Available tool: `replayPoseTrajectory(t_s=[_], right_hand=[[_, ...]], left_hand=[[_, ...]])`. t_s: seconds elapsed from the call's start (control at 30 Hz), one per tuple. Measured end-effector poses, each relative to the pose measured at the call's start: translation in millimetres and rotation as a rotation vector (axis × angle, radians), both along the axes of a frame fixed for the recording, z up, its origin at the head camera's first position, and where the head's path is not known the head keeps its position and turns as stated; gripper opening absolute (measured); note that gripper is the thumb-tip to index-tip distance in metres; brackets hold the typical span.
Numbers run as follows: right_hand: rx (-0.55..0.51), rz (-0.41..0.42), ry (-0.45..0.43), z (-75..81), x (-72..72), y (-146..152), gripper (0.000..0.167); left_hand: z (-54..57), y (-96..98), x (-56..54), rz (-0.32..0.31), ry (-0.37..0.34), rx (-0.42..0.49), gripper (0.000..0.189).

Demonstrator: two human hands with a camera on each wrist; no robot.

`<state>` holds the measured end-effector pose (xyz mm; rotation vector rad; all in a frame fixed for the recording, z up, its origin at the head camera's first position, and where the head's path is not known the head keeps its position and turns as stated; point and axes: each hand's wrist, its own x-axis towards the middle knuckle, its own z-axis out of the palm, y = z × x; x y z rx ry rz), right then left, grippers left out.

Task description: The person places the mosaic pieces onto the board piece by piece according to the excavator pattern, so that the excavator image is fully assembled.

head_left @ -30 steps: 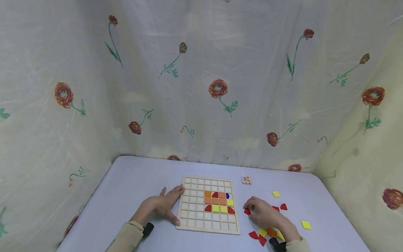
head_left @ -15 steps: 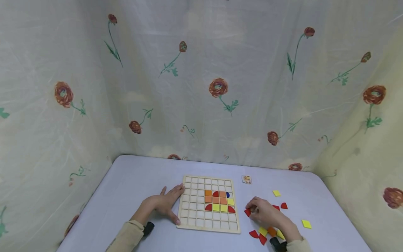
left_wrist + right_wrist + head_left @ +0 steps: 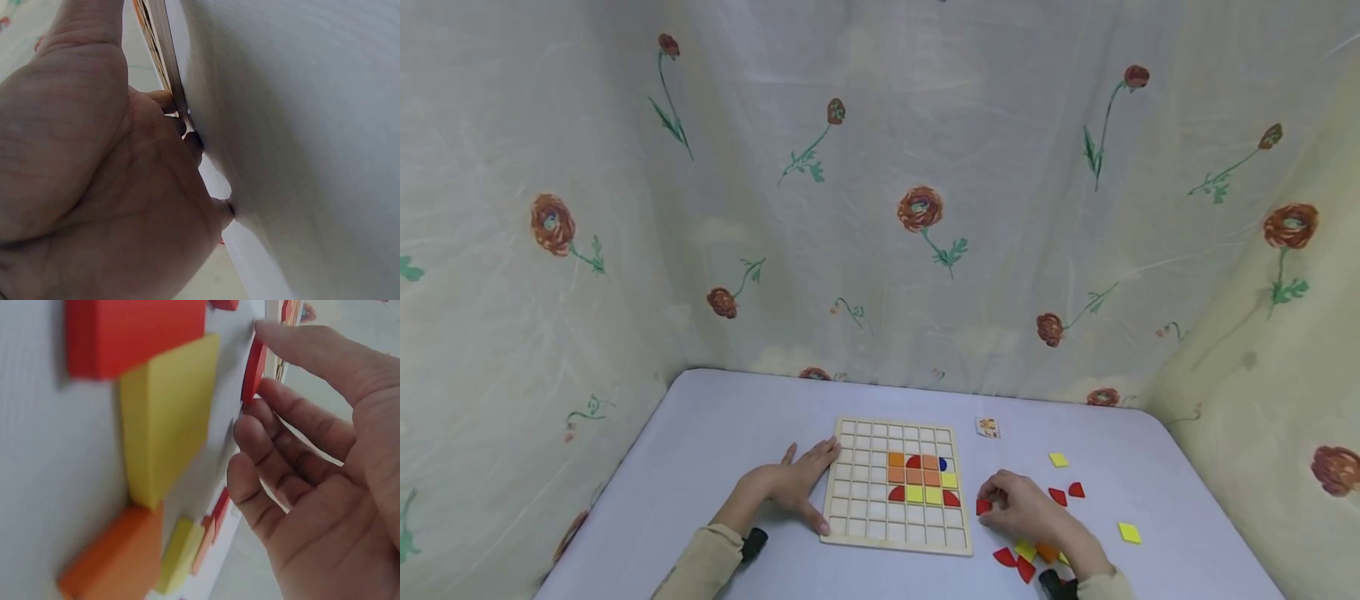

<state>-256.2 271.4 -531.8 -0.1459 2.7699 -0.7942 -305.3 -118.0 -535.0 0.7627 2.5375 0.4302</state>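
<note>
Right of grid board (image 3: 895, 547): right hand (image 3: 1018, 504) pinching red piece (image 3: 983, 507), loose tiles (image 3: 1129, 533), small card (image 3: 988, 427). Left of it: left hand (image 3: 793, 486), fingers spread, touching edge.

Two beige sleeves (image 3: 703, 560), a small, rounded black device (image 3: 754, 545) just beside each

Layout as we see it: grid board (image 3: 895, 547) on the table (image 3: 737, 425), a block of tiles (image 3: 913, 477) seated right of its centre. Left hand (image 3: 793, 487) along its left edge. Right hand (image 3: 1018, 504) off its right edge, loose tile (image 3: 983, 507) between thumb and index finger. Card (image 3: 988, 427) just right of the board's far right corner. Quarter-circle tiles (image 3: 1077, 490) right of the right hand, square tile (image 3: 1129, 533) further right, tile cluster (image 3: 1026, 551) nearer us. Curtain (image 3: 880, 167) behind the table.
</note>
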Motion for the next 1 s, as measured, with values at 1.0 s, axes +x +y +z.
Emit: replayPoseTrajectory(t_s=[1.0], right_hand=[[-0.082, 0.192, 0.012, 1.9, 8.8, -30, 0.017]], left_hand=[[0.9, 2.3, 1.1, 0.015, 0.002, -0.01, 0.126]])
